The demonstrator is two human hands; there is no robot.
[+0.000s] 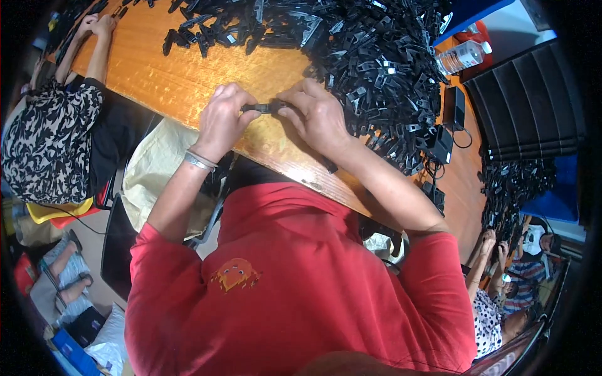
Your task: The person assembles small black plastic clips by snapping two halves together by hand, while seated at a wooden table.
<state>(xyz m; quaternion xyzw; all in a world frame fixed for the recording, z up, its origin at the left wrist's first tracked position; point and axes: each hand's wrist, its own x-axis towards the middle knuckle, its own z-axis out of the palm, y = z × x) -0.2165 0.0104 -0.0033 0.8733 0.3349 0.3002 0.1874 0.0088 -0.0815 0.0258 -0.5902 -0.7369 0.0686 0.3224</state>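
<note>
— Which way does the piece run?

— I hold a small black plastic part [263, 108] crosswise in front of me, its long axis running left to right, level with the wooden table [157, 81] just under it. My left hand [222, 119] has its fingers closed tight on the left end, my right hand [316, 116] pinches the right end, so both grips are clamped on that one part. Which end is its front I cannot tell; my fingers hide most of it.

— And where is the stock kept?

— Not in a box. A big loose heap of black plastic parts [370, 56] lies straight on the table, just beyond and to the right of my right hand. A pale sack [153, 166] hangs open at the table edge near my left wrist; I cannot see what is in it. A clear plastic bottle [463, 57] lies on its side past the heap, its contents unclear.

— Anyone near?

— A co-worker's hands [97, 25] rest at the table's far left corner.
</note>
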